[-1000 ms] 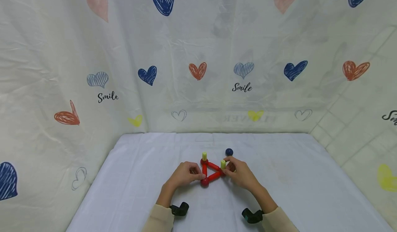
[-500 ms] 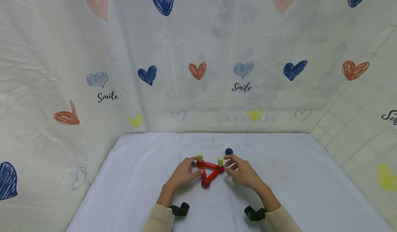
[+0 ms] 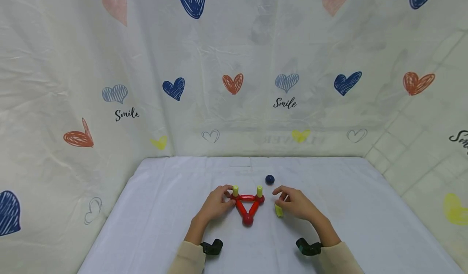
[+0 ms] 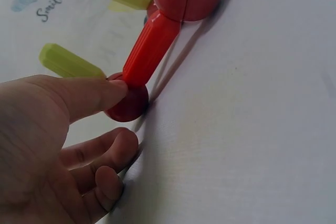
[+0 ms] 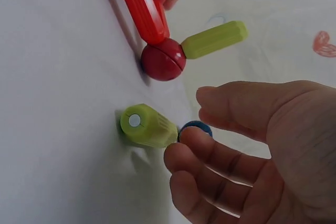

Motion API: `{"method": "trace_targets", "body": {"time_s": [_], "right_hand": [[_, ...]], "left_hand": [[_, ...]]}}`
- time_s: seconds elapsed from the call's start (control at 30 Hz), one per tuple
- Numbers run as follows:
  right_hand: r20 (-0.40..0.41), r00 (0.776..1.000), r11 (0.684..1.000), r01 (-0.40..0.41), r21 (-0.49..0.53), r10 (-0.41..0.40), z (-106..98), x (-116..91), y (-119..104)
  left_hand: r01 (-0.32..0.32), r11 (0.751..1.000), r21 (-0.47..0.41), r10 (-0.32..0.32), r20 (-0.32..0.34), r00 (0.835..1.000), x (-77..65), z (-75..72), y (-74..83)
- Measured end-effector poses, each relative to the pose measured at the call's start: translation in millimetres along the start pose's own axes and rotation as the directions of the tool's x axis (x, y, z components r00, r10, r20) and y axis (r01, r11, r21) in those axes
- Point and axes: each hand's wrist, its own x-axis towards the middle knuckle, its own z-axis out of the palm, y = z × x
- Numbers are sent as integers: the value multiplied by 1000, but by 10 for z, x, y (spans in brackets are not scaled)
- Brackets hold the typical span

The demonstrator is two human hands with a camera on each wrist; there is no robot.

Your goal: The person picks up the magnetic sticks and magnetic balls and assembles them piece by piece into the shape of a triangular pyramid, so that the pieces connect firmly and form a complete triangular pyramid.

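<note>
A flat triangle of red building rods (image 3: 248,198) and dark red balls lies on the cloth, one ball (image 3: 247,219) pointing toward me. Two yellow-green rods (image 3: 259,191) stand upright on its far balls. At the far left ball (image 4: 128,103), my left hand (image 3: 216,203) grips with thumb in front and index finger behind. My right hand (image 3: 297,204) hovers with loosely bent fingers right of the triangle, holding nothing. Just beside its fingertips, a loose yellow-green rod (image 5: 147,125) with a pale dot on its end lies on the cloth.
A dark blue ball (image 3: 269,179) sits beyond the right hand, toward the table's back. White cloth covers the table (image 3: 164,209). Behind it hangs a white curtain (image 3: 197,54) printed with hearts.
The left hand has shifted from the triangle's side to its far left ball, and the triangle has turned. The right hand has left the right ball and moved right, uncovering the loose rod.
</note>
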Motion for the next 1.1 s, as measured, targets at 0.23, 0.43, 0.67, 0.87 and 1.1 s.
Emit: {"method": "trace_targets", "body": {"time_s": [0.23,0.43,0.67,0.87,1.1], "right_hand": [[53,998,999,-36,-37,38,53,-1,37],[58,993,991,-101,-82,106,122,11,-8],[50,996,995,-77,-58,80,129,17,-11],[14,1000,1000,27,9,-27,102,36,-23],[-33,981,979,195,57,-194,86,27,-100]], "left_hand": [[-5,1000,10,5,-14,1000,-1,8,3],[9,1000,-6,-9,-30,999,3,10,16],[34,999,-26,-35,-43,998,15,18,17],[48,998,-35,-50,-46,998,23,25,10],[61,997,-39,-63,-55,997,19,28,22]]}}
